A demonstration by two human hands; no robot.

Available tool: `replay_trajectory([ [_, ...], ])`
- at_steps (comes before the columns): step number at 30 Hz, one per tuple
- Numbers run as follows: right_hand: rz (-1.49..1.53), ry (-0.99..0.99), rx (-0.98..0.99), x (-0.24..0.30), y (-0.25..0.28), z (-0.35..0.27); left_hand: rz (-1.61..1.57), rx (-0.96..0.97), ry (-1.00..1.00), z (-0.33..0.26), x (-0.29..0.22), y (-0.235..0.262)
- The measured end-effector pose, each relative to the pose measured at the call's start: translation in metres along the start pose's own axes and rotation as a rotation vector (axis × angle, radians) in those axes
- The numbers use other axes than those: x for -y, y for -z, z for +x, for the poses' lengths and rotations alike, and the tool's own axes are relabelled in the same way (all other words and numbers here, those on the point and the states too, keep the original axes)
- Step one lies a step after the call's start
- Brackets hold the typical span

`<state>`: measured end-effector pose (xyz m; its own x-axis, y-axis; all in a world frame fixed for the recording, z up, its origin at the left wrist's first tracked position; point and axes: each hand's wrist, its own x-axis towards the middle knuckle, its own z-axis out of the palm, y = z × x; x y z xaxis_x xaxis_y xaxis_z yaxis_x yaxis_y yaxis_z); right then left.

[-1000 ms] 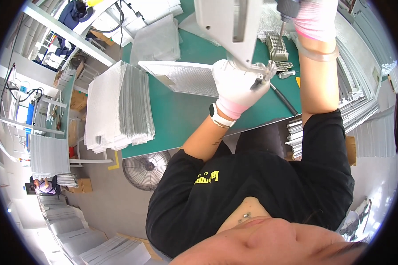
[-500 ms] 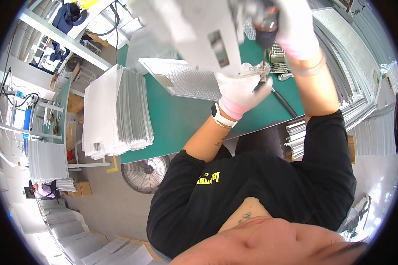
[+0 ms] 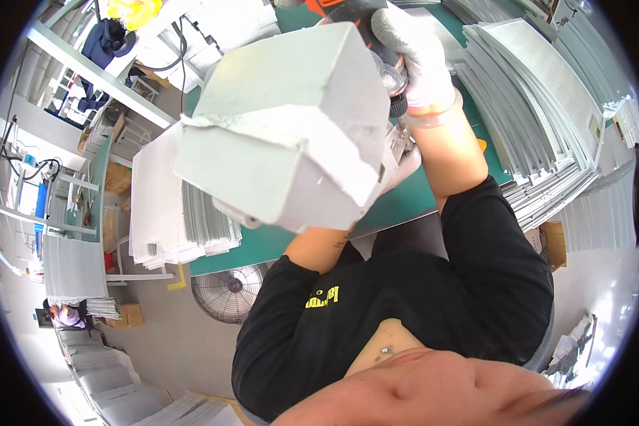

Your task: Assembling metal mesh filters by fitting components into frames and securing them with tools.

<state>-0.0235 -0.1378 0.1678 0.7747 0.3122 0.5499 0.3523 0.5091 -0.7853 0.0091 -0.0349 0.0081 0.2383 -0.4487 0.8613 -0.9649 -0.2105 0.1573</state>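
While the gloved right hand [image 3: 413, 53] grips a power drill [image 3: 376, 42] above the green table [image 3: 405, 202], the left hand is hidden behind the raised grey metal box [image 3: 284, 128], its grip untellable, with stacked panels [image 3: 547, 113] crowding the right edge.

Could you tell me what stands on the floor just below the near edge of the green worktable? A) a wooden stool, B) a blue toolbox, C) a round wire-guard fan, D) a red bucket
C: a round fan with a wire guard stands on the grey floor just under the near edge of the green worktable, below the stack of white panels; no bucket, stool or toolbox shows there.
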Motion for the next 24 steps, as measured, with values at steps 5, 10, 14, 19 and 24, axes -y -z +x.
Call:
replay_trajectory([
  [5,0.042,0.026,-0.095,-0.003,0.005,-0.006,-0.073,0.103,0.054,0.006,-0.011,0.006],
  [10,0.1,0.054,-0.151,-0.006,-0.001,-0.003,-0.122,0.106,0.138,0.006,-0.016,0.015],
  [14,0.134,0.072,-0.199,-0.01,-0.003,-0.004,-0.171,0.099,0.204,0.005,-0.023,0.021],
  [19,0.169,0.099,-0.265,-0.016,-0.003,-0.007,-0.04,-0.032,-0.076,-0.022,0.007,-0.01],
  [24,-0.012,0.396,-0.474,0.035,0.019,0.024,0.088,-0.143,-0.045,-0.009,-0.001,0.001],
])
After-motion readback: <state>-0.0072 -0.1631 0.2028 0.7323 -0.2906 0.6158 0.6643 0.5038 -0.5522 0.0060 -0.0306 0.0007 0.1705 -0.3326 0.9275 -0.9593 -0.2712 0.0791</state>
